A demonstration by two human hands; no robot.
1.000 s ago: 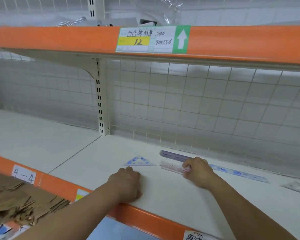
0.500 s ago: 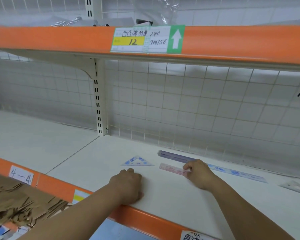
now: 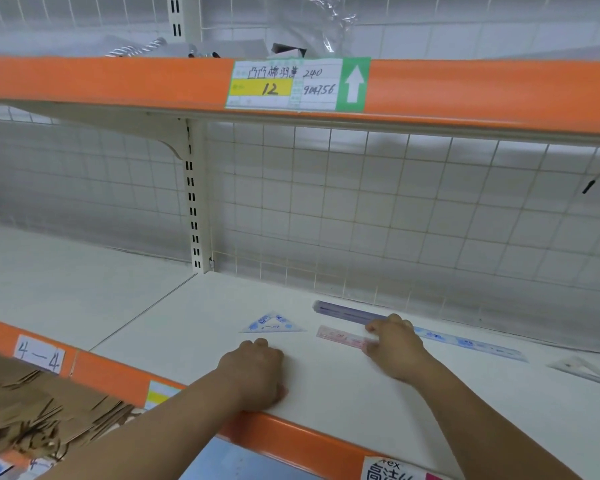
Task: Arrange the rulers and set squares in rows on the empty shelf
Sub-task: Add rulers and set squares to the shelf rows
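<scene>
Pinching pink ruler (image 3: 340, 337) at its 3 o'clock end: right hand (image 3: 395, 348); axis 9-to-3. Curled, empty, farther off at 7 o'clock: left hand (image 3: 253, 372).

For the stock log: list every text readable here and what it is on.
"12", "240", "904756", white up arrow: label on upper shelf edge; its handwritten characters unclear.
"4—4": tag on lower shelf edge.
"ex" plus cut-off characters: sticker, same edge.
Print on pink ruler, blue ruler, set square: too blurred.

white shelf (image 3: 326, 393) | blue set square (image 3: 272, 324) | pink ruler (image 3: 340, 337) | purple ruler (image 3: 343, 311) | blue ruler (image 3: 465, 342)
</scene>
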